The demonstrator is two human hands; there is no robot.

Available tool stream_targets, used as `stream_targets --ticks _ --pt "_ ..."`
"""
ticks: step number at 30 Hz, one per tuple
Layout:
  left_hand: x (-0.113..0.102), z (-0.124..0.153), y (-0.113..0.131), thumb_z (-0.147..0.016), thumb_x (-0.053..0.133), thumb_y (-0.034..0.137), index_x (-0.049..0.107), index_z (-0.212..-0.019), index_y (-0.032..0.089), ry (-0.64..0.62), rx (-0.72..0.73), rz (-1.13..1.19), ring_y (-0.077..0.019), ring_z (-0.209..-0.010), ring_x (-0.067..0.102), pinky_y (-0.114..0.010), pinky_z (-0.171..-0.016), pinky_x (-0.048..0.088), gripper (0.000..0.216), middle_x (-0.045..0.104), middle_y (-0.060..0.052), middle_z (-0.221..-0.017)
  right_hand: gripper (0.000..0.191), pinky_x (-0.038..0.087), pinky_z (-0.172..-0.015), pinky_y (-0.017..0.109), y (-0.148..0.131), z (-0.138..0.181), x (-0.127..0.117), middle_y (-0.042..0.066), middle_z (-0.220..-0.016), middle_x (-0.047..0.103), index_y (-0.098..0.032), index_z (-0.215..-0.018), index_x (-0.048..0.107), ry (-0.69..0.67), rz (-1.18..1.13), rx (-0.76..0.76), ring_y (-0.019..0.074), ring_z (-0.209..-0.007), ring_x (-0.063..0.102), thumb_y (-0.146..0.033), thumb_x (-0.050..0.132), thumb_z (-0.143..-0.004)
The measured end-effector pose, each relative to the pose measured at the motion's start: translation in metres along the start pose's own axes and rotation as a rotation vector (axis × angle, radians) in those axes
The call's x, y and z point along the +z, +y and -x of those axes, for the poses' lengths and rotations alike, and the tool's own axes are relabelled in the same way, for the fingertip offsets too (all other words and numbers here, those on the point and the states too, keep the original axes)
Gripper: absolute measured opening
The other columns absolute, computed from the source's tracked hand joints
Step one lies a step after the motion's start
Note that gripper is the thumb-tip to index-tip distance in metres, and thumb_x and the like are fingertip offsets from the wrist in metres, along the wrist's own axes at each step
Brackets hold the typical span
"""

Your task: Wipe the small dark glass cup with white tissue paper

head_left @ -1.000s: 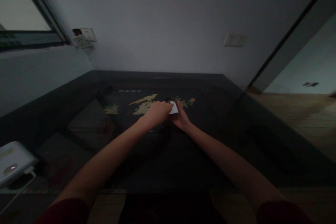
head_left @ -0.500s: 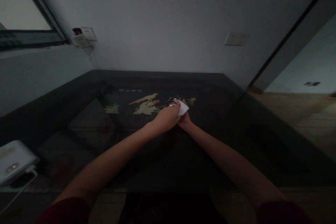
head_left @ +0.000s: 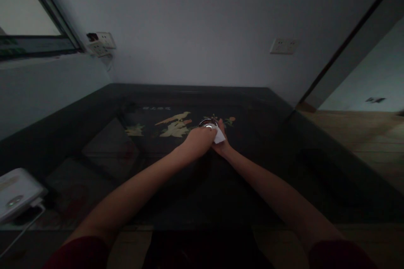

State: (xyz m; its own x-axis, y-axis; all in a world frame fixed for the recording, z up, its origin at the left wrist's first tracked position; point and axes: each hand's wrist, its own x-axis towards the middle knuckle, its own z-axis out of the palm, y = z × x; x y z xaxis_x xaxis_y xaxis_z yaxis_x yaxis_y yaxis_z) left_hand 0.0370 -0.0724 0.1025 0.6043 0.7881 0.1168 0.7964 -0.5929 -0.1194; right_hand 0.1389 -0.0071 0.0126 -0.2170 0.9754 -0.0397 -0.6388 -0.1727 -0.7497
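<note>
- Over dark table (head_left: pixel 214 204), holds shiny bowl (head_left: pixel 208 122) between hands.
- Pinches white tissue (head_left: pixel 219 136) in curled left hand (head_left: pixel 201 138); cups bowl with half-closed, partly hidden right hand (head_left: pixel 223 146).
- Best to steady bowl, pressing lightly.

Dark red sleeves (head_left: pixel 80 253), hems near elbows. Forearms (head_left: pixel 140 183), left hand (head_left: pixel 200 138), right hand (head_left: pixel 223 146) bare. Weave too dark to read.

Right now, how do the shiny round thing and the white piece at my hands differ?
The shiny round thing has a curved rim; the white piece has a cornered edge. The round thing shows bright glints and dark patches, while the white piece looks pale and matte. Both are beside your left hand and right hand.
</note>
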Motion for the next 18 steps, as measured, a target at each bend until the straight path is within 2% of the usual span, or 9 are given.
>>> stream_targets --ticks 4,10,18 --pt "-0.003 0.004 0.003 -0.088 0.04 0.009 0.065 -0.096 0.006 0.004 -0.022 -0.107 -0.0261 -0.102 0.06 -0.035 -0.085 0.048 0.026 0.065 -0.018 -0.101 0.042 0.052 -0.068 0.029 0.0 0.001 0.002 0.0 -0.073 0.069 -0.023 -0.08 0.061 0.007 -0.005 0.007 0.0195 -0.086 0.066 -0.064 0.05 -0.078" --pt "0.007 0.002 -0.003 -0.089 0.038 0.009 0.062 -0.102 0.005 0.061 -0.025 -0.126 -0.026 -0.107 0.056 -0.036 -0.091 0.044 0.028 0.062 -0.018 -0.107 0.039 0.052 -0.069 0.029 0.0 0.003 0.002 0.0 -0.072 0.068 -0.022 -0.077 0.059 0.028 -0.019 0.03 0.0192 -0.087 0.065 -0.06 0.051 -0.08" --pt "0.01 0.001 0.001 -0.088 0.042 0.018 0.053 -0.108 0.006 0.039 -0.023 0.003 -0.0251 -0.1 0.06 -0.034 -0.083 0.048 0.025 0.061 -0.017 -0.108 0.042 0.053 -0.069 0.031 -0.001 0.0 0.002 0.002 -0.073 0.069 -0.023 -0.077 0.06 0.002 -0.012 0.032 0.0215 -0.088 0.065 -0.065 0.053 -0.075"
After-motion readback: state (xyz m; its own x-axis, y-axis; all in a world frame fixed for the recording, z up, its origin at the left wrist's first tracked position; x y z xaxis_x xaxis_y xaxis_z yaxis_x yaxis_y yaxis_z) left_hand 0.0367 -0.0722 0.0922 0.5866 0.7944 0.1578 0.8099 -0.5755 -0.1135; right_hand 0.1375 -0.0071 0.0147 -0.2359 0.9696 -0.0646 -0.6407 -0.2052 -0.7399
